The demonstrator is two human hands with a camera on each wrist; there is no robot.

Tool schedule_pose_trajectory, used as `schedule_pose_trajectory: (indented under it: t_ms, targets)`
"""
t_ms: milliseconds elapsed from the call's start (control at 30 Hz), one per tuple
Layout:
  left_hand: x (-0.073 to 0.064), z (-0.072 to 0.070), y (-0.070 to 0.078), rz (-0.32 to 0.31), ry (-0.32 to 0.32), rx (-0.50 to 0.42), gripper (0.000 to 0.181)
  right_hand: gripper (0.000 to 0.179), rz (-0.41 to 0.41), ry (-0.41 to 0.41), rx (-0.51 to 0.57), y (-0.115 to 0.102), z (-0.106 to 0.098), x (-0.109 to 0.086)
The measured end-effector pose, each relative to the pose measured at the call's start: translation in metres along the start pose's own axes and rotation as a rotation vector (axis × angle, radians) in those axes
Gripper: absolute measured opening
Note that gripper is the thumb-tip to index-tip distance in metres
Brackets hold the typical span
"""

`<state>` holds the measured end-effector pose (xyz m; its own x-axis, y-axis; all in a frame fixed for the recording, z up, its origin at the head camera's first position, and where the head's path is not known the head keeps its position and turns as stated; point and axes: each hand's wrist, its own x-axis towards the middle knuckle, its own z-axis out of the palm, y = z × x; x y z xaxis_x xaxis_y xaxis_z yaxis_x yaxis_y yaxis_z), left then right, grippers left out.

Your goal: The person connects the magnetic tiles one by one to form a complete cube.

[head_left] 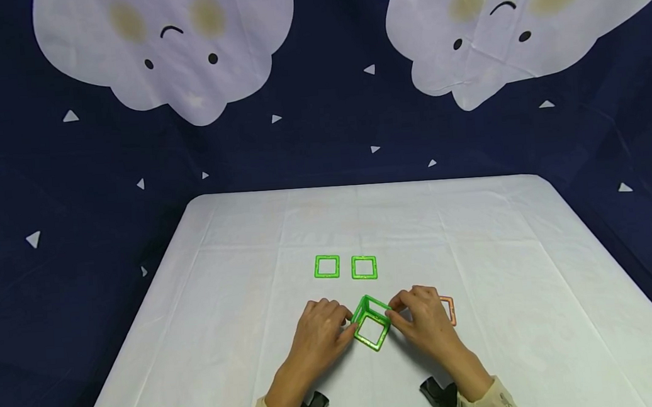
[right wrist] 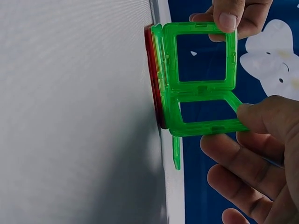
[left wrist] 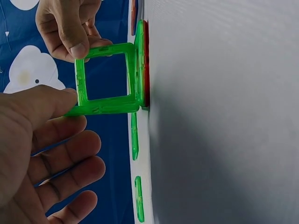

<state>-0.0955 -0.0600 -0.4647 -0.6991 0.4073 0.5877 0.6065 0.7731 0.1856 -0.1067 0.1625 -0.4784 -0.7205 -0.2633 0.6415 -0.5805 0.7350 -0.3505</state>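
Observation:
Green see-through square magnetic tiles form an open corner in the middle of the table. One green tile (head_left: 377, 348) lies flat on a red tile (right wrist: 153, 77), and two green tiles stand upright on it, meeting at an edge. My left hand (head_left: 322, 333) pinches the left upright tile (right wrist: 173, 58) between thumb and index finger near its top outer corner. With thumb and fingertips, my right hand (head_left: 430, 323) pinches the right upright tile (right wrist: 212, 127) near its own top corner. The other left fingers lie loosely spread below the tile.
Two loose green square tiles (head_left: 328, 276) lie flat side by side beyond the hands. An orange square tile (head_left: 452, 311) shows partly behind my right hand. The white-covered table (head_left: 239, 266) ends at a dark blue cloth (head_left: 321, 141) printed with clouds and triangles.

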Motion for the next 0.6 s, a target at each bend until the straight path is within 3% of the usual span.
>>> schedule_pose_trajectory:
  t_ms: [600]
  targets:
    - [0.0001,-0.0013,-0.0004,-0.002,-0.028,-0.004,0.016,0.022,0.018,-0.028,0.018,-0.0001,-0.0010,-0.0006]
